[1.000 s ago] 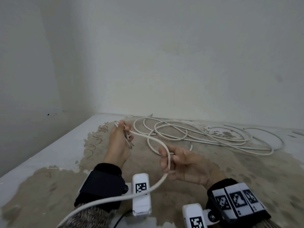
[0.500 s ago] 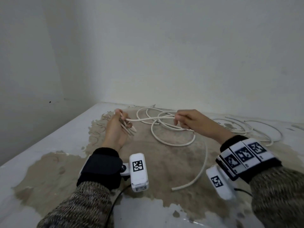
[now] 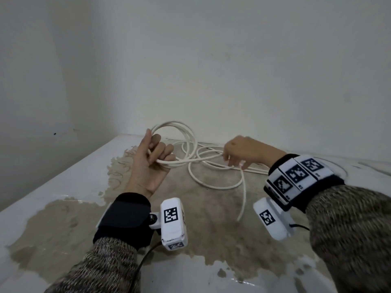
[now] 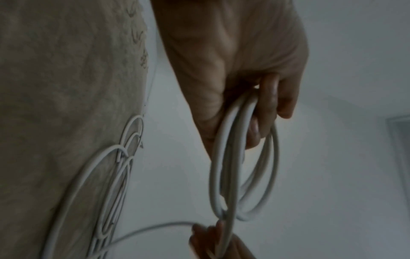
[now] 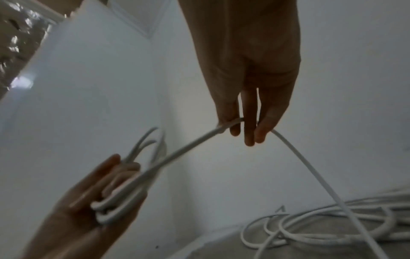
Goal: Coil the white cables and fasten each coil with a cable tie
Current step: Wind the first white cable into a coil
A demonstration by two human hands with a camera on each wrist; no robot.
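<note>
My left hand [image 3: 153, 157] is raised palm-up and grips a small coil [image 3: 179, 132] of white cable; its fingers curl round the loops [image 4: 241, 157]. From the coil a strand runs right to my right hand [image 3: 237, 159], which pinches the white cable [image 5: 193, 142] between thumb and fingertips [image 5: 250, 138]. Past that pinch the cable drops to a loose tangle [image 3: 213, 176] on the table, also lying low in the right wrist view as a heap [image 5: 321, 227]. One free end [image 3: 241, 210] trails toward me. I see no cable tie.
The table top [image 3: 69, 182] is white with a large worn brown patch [image 3: 211, 218]. It stands in a corner, with plain walls [image 3: 211, 70] behind and to the left. More cable loops [image 3: 256, 171] stretch right along the back edge behind my right wrist.
My left hand has lifted and turned palm-up, and the coil in it now stands as upright loops. My right hand has moved right and down along the cable.
</note>
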